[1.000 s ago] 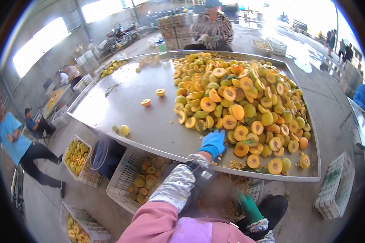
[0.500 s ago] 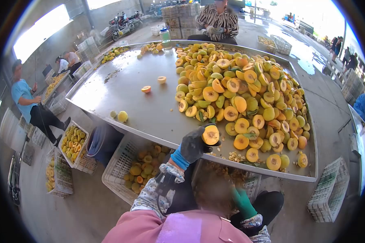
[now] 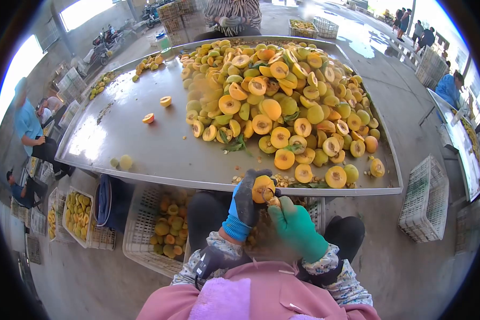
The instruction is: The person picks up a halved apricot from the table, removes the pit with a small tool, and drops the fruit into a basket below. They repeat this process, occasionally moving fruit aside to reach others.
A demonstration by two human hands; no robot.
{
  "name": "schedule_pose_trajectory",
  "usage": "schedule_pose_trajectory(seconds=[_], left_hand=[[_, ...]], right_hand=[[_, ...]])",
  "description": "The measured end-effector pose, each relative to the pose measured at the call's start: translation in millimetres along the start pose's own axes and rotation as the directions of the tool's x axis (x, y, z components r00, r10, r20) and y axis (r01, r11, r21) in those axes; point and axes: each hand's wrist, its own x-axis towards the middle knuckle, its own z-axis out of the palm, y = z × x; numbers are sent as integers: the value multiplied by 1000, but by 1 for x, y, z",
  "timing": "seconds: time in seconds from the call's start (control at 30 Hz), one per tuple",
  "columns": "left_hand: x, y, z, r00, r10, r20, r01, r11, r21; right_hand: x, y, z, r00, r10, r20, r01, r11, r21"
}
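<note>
My left hand (image 3: 244, 201), in a black and blue glove, grips a yellow peach half (image 3: 262, 188) with its cut face toward me, just in front of the table's near edge. My right hand (image 3: 300, 226), in a green glove, is closed against the lower right of that half. A small brownish-yellow piece shows at its fingertips; whether this is a pit or a tool's end I cannot make out. Beyond both hands, a large heap of halved peaches (image 3: 272, 109) covers much of the metal table (image 3: 138, 144), many with pits showing.
Below the table, a white crate (image 3: 138, 229) of peaches stands left of my legs. Another peach crate (image 3: 79, 213) is farther left, beside a dark blue container (image 3: 114, 200). A white crate (image 3: 425, 200) stands at right. A person in stripes (image 3: 233, 16) sits across the table.
My right hand has come up from beside my lap to meet the peach half in my left hand. The view has swung right and down, shifting the table leftward and upward in the picture.
</note>
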Motion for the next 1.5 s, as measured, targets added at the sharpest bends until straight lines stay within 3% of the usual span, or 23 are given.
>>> schedule_pose_trajectory(seconds=[0.03, 0.1, 0.37, 0.57, 0.6, 0.63, 0.67, 0.73, 0.77, 0.83, 0.87, 0.93, 0.97, 1.0, 1.07, 1.13, 1.17, 1.23, 1.27, 1.33, 1.4, 1.47, 1.5], left_hand=[[0, 8, 4, 1000, -2, 6, 2, 1000, -2], [2, 23, 12, 952, -300, -55, 232, 830, -506], [5, 52, 19, 879, -440, -184, 261, 767, -587], [4, 46, 17, 899, -411, -149, 222, 723, -655], [2, 47, 15, 916, -388, -99, 239, 729, -642], [2, 47, 15, 915, -392, -101, 242, 729, -640], [2, 48, 15, 905, -421, -55, 284, 697, -658], [4, 48, 14, 896, -445, -7, 326, 667, -670], [5, 47, 14, 912, -404, 72, 351, 677, -647], [9, 43, 14, 919, -325, 225, 393, 700, -596], [9, 36, 16, 919, -326, 224, 393, 701, -595], [13, 16, 26, 984, 82, 156, -43, 971, -236], [12, 12, 29, 927, 372, 48, -370, 927, -58], [10, 9, 27, 925, 378, 45, -376, 925, -56], [11, 29, 8, 955, -271, 120, 296, 889, -350], [10, 21, -17, 937, -348, 31, 326, 841, -432], [10, 26, -34, 938, -342, -60, 291, 868, -403], [-1, 38, -82, 909, -301, -289, 216, 932, -291], [-7, 40, -111, 911, -212, -355, 219, 975, -21], [-13, 41, -159, 947, 45, -319, 231, 595, 770], [-5, 30, -170, 948, 171, -268, 192, 364, 911], [27, 3, -160, 947, 41, -320, 207, 685, 699], [50, -6, -148, 968, 38, -249, 155, 691, 706]], right_hand=[[0, -3, 0, 998, -34, -53, 29, 995, -99], [2, -1, 2, 996, -53, -73, 42, 990, -137], [2, -5, 14, 996, -51, -71, 28, 958, -284], [-2, 2, 21, 980, -137, -145, 125, 988, -86], [-2, 7, 24, 998, 11, -60, 3, 971, 238], [-2, 11, 23, 990, 125, 69, -142, 840, 523], [1, 8, 12, 990, 126, 70, -144, 839, 524], [8, -1, -19, 723, 121, 681, -663, 400, 633], [7, 2, -21, 724, 119, 679, -661, 401, 634], [0, 8, -22, 537, -93, 838, -825, -265, 499], [-6, 14, -19, 536, -93, 839, -826, -266, 498], [-18, 26, -12, 675, -258, 691, -724, -410, 555], [-24, 26, -19, 674, -260, 691, -726, -406, 556], [-31, 24, -32, 686, -223, 693, -720, -344, 602], [-38, 26, -45, 710, -193, 677, -701, -288, 653], [-43, 34, -49, 741, 464, 485, -665, 409, 625], [-48, 63, -36, 845, 271, 461, -522, 604, 602], [-65, 92, -19, 825, 348, 445, -553, 656, 513], [-67, 98, -13, 800, 442, 405, -592, 691, 416], [-60, 90, -15, 739, 498, 454, -667, 639, 383], [-57, 93, -8, 658, 560, 504, -745, 578, 332], [-51, 106, 10, 742, 522, 419, -657, 689, 306], [-49, 104, 11, 747, 517, 419, -651, 696, 303]])
